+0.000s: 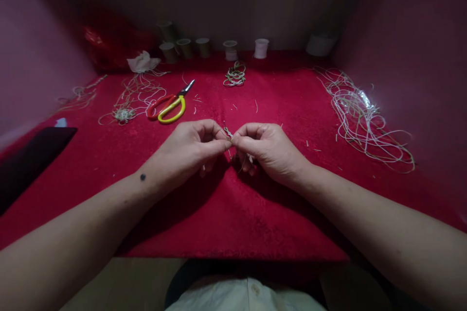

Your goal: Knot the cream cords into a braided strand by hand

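My left hand [195,148] and my right hand [268,148] meet over the middle of the red cloth [233,214]. Both pinch a small knotted piece of pale cord [228,132] between thumb and forefinger. A short bit of the cord sticks up between the fingertips. The other fingers of both hands are curled under, and the rest of the cord is hidden beneath them.
Scissors with one red and one yellow handle [170,105] lie at the left. Loose cord [131,97] lies left of them, a big tangle of cord [361,116] at the right, finished knotted pieces [234,75] at the back. Several spools [230,50] line the far edge.
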A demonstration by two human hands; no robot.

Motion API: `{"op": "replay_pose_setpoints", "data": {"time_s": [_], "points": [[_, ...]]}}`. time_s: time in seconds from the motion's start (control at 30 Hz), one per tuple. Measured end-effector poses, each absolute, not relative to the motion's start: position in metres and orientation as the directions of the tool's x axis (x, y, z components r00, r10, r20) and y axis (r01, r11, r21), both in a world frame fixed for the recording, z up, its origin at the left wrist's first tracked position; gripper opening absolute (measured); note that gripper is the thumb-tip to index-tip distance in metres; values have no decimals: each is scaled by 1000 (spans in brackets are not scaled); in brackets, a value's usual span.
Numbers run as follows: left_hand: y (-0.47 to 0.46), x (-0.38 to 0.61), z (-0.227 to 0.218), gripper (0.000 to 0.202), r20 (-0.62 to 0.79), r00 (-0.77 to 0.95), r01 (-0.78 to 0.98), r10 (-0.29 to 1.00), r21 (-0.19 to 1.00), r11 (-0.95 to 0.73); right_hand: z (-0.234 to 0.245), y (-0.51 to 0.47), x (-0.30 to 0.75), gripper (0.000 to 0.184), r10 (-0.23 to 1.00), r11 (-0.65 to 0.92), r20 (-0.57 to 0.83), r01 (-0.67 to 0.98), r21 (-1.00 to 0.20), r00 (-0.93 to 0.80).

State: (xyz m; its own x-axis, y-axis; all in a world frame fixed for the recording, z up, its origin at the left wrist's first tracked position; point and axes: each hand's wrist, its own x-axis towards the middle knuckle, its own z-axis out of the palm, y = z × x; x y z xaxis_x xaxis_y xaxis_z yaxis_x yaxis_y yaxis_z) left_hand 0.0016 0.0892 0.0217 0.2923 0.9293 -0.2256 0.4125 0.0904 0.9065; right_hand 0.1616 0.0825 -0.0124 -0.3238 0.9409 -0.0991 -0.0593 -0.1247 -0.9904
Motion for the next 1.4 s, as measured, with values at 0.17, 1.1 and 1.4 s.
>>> {"op": "replay_pose_setpoints", "data": {"time_s": [0.17, 1.1, 1.4], "points": [[91, -3, 21, 9, -201, 367, 349, 908, 935, 66, -11, 82, 162, 14, 937, -135, -102, -77, -988, -334], [89, -1, 21, 6, 204, 336, 374, 920, 867, -329, -10, 82, 165, 12, 925, -113, -85, -55, -992, -370], [89, 0, 23, 7, 9, 332, 368, 943, 919, -139, -10, 82, 167, 10, 904, -87, -70, -20, -996, -422]]}}
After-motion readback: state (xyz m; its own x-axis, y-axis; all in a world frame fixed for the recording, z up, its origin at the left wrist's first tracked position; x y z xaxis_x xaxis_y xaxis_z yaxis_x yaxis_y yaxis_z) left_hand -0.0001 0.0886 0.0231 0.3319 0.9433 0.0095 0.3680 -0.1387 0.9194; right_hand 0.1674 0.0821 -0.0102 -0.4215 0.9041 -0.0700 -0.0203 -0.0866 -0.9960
